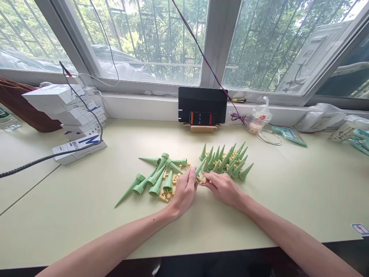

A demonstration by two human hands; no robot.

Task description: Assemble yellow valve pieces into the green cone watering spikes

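Note:
My left hand (186, 190) is closed around a green plastic watering spike (200, 168), its tip slanting up and away. Right beside it, my right hand (220, 186) pinches a small yellow valve piece (202, 179) close to the spike's wide end; whether the two parts touch is hard to tell. To the left lies a loose heap of green spikes (155, 179) with yellow valve pieces (167, 194) scattered among them. Behind my right hand, several spikes (221, 157) stand on their wide ends, tips up, with yellow parts showing between them.
A phone (202, 118) showing a timer leans on a black tablet-like panel (184, 104) at the back. White boxes (70, 111) are stacked at the left, with a black cable (37, 159) across them. A plastic-wrapped cup (258, 120) stands at the back right.

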